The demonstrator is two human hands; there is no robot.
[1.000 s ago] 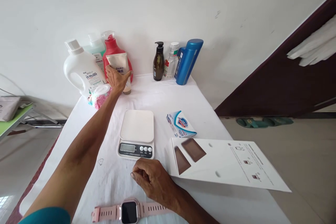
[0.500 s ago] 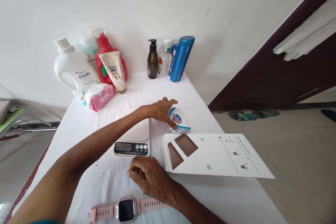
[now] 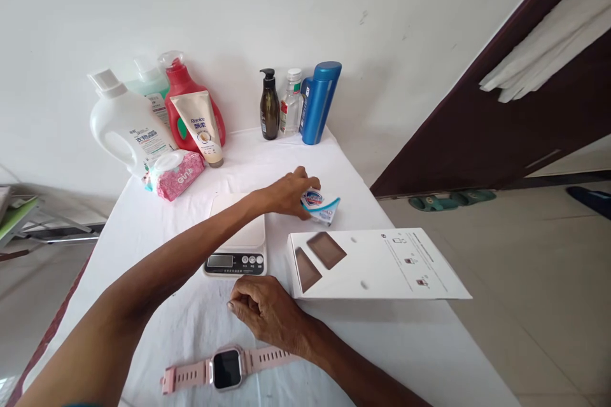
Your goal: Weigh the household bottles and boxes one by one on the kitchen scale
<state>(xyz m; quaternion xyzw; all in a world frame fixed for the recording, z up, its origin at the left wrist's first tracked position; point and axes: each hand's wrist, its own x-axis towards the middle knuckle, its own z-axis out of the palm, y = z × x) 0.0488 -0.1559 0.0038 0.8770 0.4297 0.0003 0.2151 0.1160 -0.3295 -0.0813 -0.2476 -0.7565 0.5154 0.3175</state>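
The left grip (image 3: 286, 194) had closed its fingers around the soap packet (image 3: 321, 205), lifted just off the white-covered bench (image 3: 382, 343), right beside the scale (image 3: 237, 245). The right grip (image 3: 265, 311) rested curled and empty on the cloth, the pink watch (image 3: 226, 369) just below it, a white box (image 3: 377, 264) beside it. Beyond the left grip, bottles (image 3: 315, 102) stood against the white wall (image 3: 286, 6); a dark door (image 3: 525, 133) lay further right.

Left hand (image 3: 286, 194) reaches across, fingers curled; right hand (image 3: 265, 311) rests loosely fisted.
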